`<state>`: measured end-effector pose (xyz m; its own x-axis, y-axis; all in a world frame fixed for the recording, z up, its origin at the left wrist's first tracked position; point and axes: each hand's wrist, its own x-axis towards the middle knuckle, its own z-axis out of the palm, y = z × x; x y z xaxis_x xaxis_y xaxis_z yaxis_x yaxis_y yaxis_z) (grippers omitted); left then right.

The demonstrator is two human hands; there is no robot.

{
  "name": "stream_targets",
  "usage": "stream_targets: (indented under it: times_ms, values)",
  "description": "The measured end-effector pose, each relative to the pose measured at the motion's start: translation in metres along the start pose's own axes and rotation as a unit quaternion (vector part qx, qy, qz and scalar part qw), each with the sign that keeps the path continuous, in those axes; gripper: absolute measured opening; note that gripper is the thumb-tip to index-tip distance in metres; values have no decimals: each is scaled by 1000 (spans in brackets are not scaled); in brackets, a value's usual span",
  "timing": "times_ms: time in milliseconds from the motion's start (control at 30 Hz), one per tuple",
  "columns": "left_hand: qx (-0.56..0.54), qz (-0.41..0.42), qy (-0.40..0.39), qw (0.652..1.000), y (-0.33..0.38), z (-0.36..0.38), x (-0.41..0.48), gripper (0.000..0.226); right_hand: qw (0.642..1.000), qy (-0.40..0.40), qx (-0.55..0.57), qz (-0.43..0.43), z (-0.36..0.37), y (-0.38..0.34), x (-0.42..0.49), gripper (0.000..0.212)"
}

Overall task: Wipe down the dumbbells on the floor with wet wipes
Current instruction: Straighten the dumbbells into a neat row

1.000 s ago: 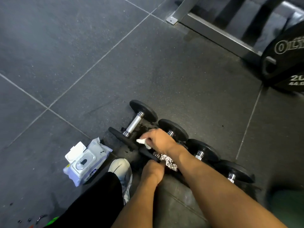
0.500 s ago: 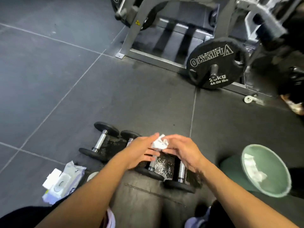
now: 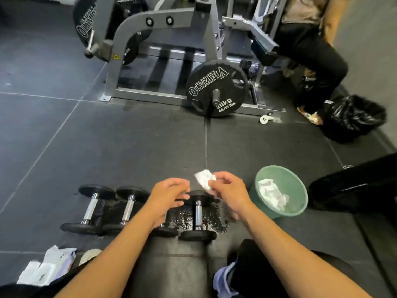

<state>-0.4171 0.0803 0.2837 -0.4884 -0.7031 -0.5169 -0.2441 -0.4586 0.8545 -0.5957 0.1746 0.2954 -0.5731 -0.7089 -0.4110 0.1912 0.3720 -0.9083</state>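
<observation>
Crouched on dark rubber gym floor tiles (image 3: 129, 136), a person works over a row of four black-headed, chrome-handled dumbbells (image 3: 127, 208) lying side by side on the floor. The right hand (image 3: 228, 191) pinches a crumpled white wet wipe (image 3: 204, 179) between thumb and fingertips. It holds the wipe in the air above the far end of the row's rightmost dumbbell (image 3: 198, 214) and clear of the metal. The left hand (image 3: 167, 194) hovers over the third dumbbell in the row, fingers loosely curled and grasping nothing, and its forearm hides most of that dumbbell.

A glistening wet patch (image 3: 184, 218) darkens the floor around the right half of the row. Just to the right of the row stands a round pale-green plastic bin (image 3: 294, 183) with used white wipes (image 3: 271, 194) bunched inside. On the near side of the row, off its left end, lies a white soft pack of wet wipes (image 3: 49, 269), blurred, beside the toe of a white shoe (image 3: 89, 255).

Well beyond the row, a black "Olympia" 20 kg weight plate (image 3: 217, 89) sits on a grey steel machine frame (image 3: 163, 18). Farther off to the right of the row, a second person in black trousers (image 3: 318, 50) stands next to a bin lined with a black plastic bag (image 3: 352, 117).
</observation>
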Motion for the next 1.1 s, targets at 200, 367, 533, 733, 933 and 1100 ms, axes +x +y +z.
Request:
stream_targets:
  times_ms: [200,367,533,733,933,1100]
  values:
    - [32,-19,0,999,-10,43,20,16,971,215,81,66,-150,12,37,19]
    - [34,-30,-3,999,-4,56,31,17,969,217,20,121,-219,22,58,9]
    - [54,-11,15,998,21,39,45,17,960,225,-7,169,-228,28,64,18]
    - [142,26,48,988,53,-26,29,14,976,147,-12,160,-196,16,53,16]
    - [207,50,86,973,87,-116,-25,12,991,9,-89,97,-110,-16,29,33]
    - [222,53,184,956,110,-221,-103,15,991,-57,-106,64,-34,-35,1,22]
